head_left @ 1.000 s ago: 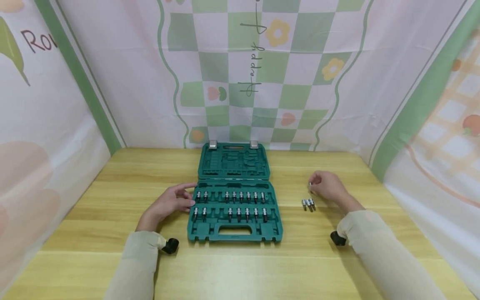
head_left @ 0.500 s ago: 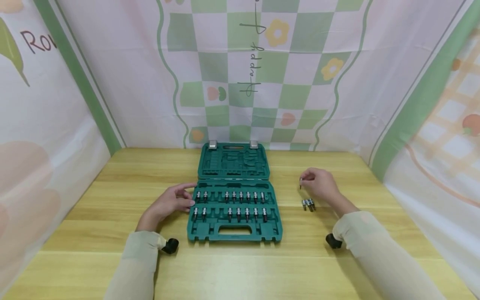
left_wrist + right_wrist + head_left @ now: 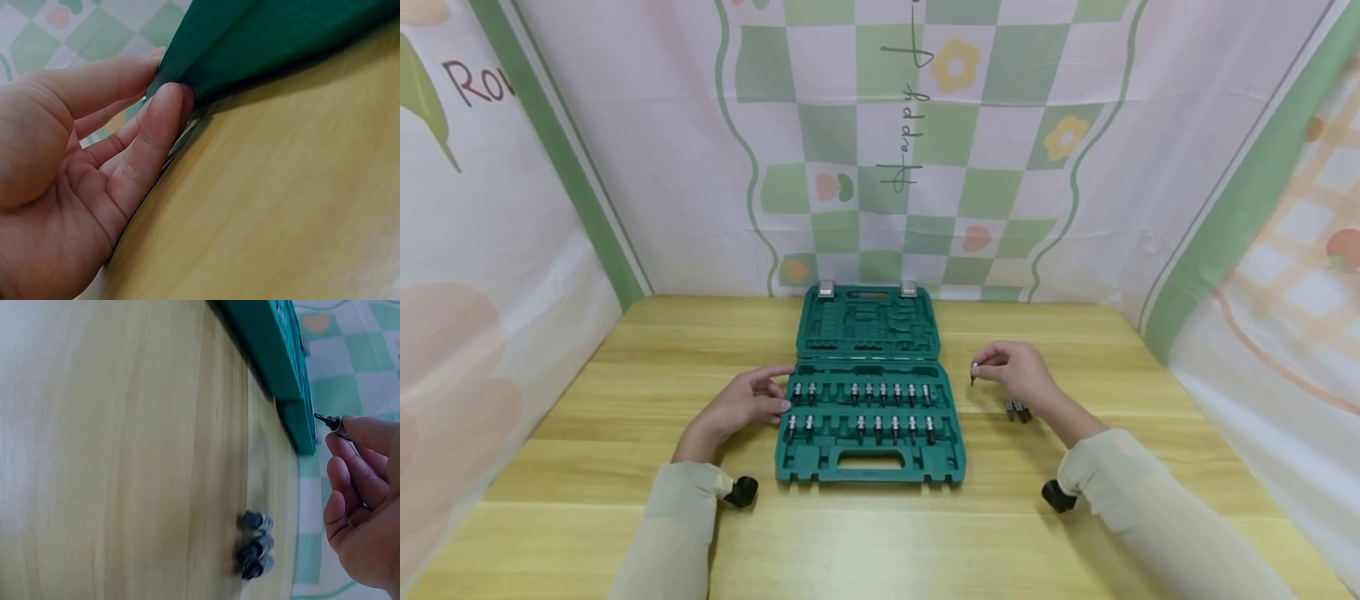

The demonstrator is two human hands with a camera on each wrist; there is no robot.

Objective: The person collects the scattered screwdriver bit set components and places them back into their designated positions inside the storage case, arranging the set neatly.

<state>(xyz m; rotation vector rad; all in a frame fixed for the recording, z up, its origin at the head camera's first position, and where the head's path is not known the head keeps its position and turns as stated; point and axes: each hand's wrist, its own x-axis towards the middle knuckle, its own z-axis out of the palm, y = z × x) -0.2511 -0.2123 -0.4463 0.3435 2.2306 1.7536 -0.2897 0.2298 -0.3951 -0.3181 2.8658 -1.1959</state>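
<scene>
Both forearms, in pale sleeves, reach forward over the wooden table (image 3: 625,400) on either side of the open green tool case (image 3: 871,454), which lies at the table's middle with two rows of bits seated in its near half. The left hand (image 3: 741,408) lies flat at the case's left edge, its fingers nearly straight and its fingertips (image 3: 169,100) touching the rim. The right hand (image 3: 1018,375) hovers just right of the case, fingers curled, pinching a small bit (image 3: 973,377) tip down. Three loose bits (image 3: 1018,409) lie together on the table beside that wrist. The backdrop (image 3: 1075,208) reads "happy" at centre and "Ro" at left.
</scene>
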